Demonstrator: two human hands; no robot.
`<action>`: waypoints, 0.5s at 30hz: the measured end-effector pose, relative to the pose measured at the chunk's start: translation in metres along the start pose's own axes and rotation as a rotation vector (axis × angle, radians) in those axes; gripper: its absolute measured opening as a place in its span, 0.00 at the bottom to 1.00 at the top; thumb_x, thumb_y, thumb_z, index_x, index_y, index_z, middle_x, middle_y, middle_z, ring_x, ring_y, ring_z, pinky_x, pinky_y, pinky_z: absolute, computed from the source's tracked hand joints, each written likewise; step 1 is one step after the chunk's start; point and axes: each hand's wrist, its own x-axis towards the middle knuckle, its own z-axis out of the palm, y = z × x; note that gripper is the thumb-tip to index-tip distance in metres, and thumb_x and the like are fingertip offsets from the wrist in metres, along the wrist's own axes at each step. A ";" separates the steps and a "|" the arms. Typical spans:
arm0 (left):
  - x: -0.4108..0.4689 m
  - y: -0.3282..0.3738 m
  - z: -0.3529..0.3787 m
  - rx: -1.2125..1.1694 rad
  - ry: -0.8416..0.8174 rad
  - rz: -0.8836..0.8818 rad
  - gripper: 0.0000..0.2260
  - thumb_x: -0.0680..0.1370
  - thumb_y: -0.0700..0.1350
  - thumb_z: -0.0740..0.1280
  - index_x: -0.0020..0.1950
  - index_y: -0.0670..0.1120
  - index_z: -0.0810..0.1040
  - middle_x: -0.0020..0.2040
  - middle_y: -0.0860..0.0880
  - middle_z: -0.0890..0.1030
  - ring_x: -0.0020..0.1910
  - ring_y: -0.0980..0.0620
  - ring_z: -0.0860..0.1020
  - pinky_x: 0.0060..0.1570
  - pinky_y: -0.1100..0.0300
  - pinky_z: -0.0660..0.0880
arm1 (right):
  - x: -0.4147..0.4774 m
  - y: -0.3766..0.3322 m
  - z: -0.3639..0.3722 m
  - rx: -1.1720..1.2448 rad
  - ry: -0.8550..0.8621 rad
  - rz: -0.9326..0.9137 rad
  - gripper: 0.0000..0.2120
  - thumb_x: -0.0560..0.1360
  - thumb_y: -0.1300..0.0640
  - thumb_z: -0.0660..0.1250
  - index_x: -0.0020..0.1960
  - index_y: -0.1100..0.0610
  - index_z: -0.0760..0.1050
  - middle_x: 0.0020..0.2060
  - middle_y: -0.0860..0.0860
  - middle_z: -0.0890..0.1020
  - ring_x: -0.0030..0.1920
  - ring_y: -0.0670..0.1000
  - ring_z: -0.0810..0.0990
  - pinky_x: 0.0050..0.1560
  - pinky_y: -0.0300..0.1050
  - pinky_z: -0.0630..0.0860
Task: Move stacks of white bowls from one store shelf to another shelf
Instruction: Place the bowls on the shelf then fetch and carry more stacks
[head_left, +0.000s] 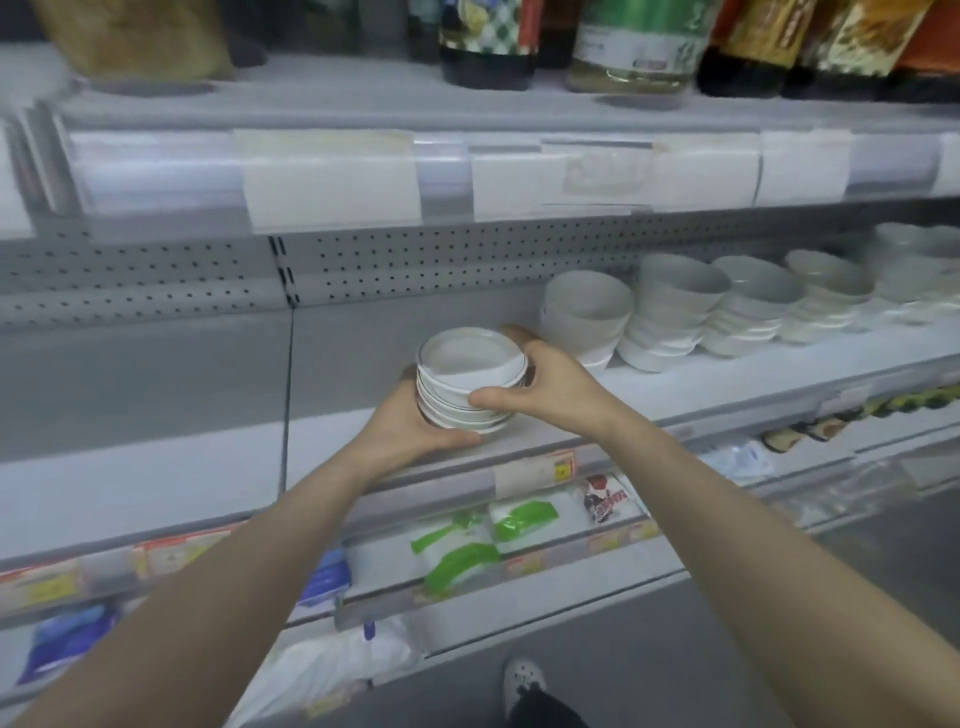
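Note:
A short stack of white bowls with a thin dark rim line (467, 374) is held at the front of the middle shelf (701, 384). My left hand (415, 426) cups it from below and the left side. My right hand (550, 384) wraps its right side, thumb across the front and fingers curled behind. The stack tilts slightly toward me. Whether its base touches the shelf is hidden by my hands. More stacks of white bowls (670, 312) stand in a row to the right on the same shelf.
The upper shelf (467, 104) carries bottles (634, 47) and hangs low over the bowls. The middle shelf runs on to the left (130, 467). Lower shelves hold green-and-white packets (483, 535) and blue packs (67, 644). My shoe (522, 675) shows on the floor.

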 end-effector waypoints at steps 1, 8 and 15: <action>0.008 -0.006 -0.001 0.014 -0.009 -0.024 0.28 0.66 0.33 0.80 0.60 0.53 0.77 0.56 0.62 0.83 0.57 0.61 0.81 0.55 0.72 0.73 | 0.008 0.005 -0.001 0.001 -0.005 -0.016 0.26 0.65 0.41 0.79 0.59 0.47 0.76 0.53 0.42 0.83 0.55 0.41 0.81 0.60 0.49 0.77; 0.037 -0.027 -0.004 0.074 0.064 -0.081 0.33 0.66 0.41 0.82 0.68 0.47 0.74 0.59 0.56 0.82 0.56 0.66 0.79 0.53 0.75 0.71 | 0.045 0.036 0.005 -0.075 0.026 -0.068 0.38 0.60 0.31 0.76 0.63 0.46 0.69 0.57 0.41 0.80 0.57 0.43 0.78 0.60 0.47 0.76; 0.059 -0.036 -0.010 0.179 0.003 -0.183 0.36 0.63 0.58 0.82 0.68 0.55 0.75 0.60 0.61 0.80 0.58 0.68 0.77 0.56 0.73 0.72 | 0.070 0.049 0.009 -0.259 0.038 -0.067 0.53 0.59 0.22 0.68 0.73 0.51 0.61 0.66 0.50 0.72 0.65 0.49 0.72 0.64 0.48 0.72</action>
